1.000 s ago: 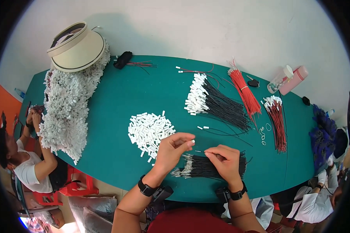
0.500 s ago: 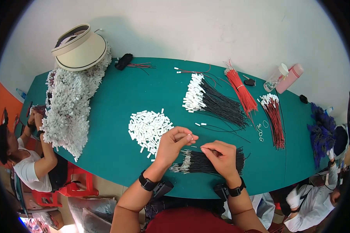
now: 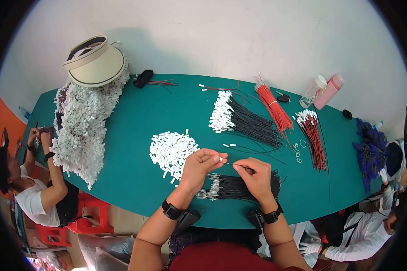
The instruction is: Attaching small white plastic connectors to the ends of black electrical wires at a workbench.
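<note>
My left hand (image 3: 199, 169) is closed in a pinch on a small white plastic connector (image 3: 221, 159), mostly covered by the fingertips. Facing it, my right hand (image 3: 256, 179) pinches a thin black wire whose pale tip (image 3: 228, 163) points at the connector. Whether tip and connector touch I cannot tell. Under and beside my right hand lies a bundle of black wires (image 3: 237, 187) with bare metal terminals at the left end. A heap of loose white connectors (image 3: 172, 149) spreads just left of my left hand.
On the green table (image 3: 135, 135) lie black wires with white connectors (image 3: 253, 122), a red wire bundle (image 3: 276, 108) and dark red wires (image 3: 313, 140). A visor hat (image 3: 97, 67) rests on a white connector pile (image 3: 79, 131). A pink bottle (image 3: 330, 90) stands far right. Co-workers sit at both sides.
My hands have come closer together, and the wire's tip now shows between them near the connector. At the right, a co-worker's gloved hand has moved lower.
</note>
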